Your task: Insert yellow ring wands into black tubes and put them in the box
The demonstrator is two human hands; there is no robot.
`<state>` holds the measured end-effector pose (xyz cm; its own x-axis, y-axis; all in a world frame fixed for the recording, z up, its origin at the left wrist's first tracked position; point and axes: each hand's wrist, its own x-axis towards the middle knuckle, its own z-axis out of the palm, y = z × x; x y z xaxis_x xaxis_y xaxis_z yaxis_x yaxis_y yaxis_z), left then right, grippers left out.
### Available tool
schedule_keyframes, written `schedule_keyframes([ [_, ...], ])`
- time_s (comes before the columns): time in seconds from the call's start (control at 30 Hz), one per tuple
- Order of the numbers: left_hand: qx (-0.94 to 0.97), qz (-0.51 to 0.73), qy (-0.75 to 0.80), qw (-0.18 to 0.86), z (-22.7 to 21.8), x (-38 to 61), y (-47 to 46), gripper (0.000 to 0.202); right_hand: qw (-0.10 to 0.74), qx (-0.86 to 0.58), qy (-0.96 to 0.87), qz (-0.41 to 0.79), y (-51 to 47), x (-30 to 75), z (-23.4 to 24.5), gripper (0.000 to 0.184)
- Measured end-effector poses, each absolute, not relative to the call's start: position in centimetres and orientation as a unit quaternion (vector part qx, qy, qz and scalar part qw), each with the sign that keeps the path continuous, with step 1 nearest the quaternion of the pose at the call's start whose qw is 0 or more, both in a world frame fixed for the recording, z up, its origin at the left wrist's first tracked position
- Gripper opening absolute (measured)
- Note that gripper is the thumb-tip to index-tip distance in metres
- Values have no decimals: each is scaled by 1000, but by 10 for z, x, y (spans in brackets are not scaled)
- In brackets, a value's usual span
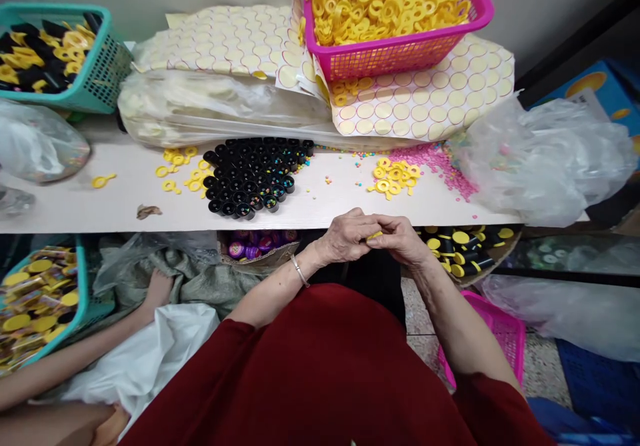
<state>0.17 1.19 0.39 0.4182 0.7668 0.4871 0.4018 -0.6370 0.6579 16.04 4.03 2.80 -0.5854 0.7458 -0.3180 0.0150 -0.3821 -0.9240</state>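
Observation:
My left hand [349,235] and my right hand [401,239] meet at the table's front edge, fingers curled against each other. Between them shows a bit of a small yellow plastic piece [374,235]; the fingers cover most of it, so its exact kind is hidden. Left of my hands, black cups [245,173] stand packed together on the table, some with coloured beads inside. Yellow ring-shaped pieces with short handles [395,178] lie in a pile beyond my right hand, and more yellow rings [175,159] are scattered left of the cups.
Pink beads [440,163] spread beside a plastic bag [550,159]. Behind stand a pink basket [400,59] of yellow rings and a teal basket [95,86]. Round sticker sheets [425,103] lie at the back. Another person's arm [100,349] reaches in at lower left.

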Motion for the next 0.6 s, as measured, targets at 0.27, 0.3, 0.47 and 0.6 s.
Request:
schedule_keyframes([
  [0.27, 822, 376, 375, 204, -4, 3, -1, 14, 317, -419, -476, 705, 19, 154, 15, 34],
  [0.3, 832, 356, 377, 196, -8, 2, 0, 13, 292, -398, -486, 722, 19, 152, 15, 33],
  [0.47, 873, 296, 361, 145, -26, -6, 6, 12, 198, -354, -503, 763, 27, 146, 15, 39],
  [0.6, 873, 280, 364, 163, -26, -6, -1, 8, 230, -333, -487, 774, 21, 141, 8, 45],
])
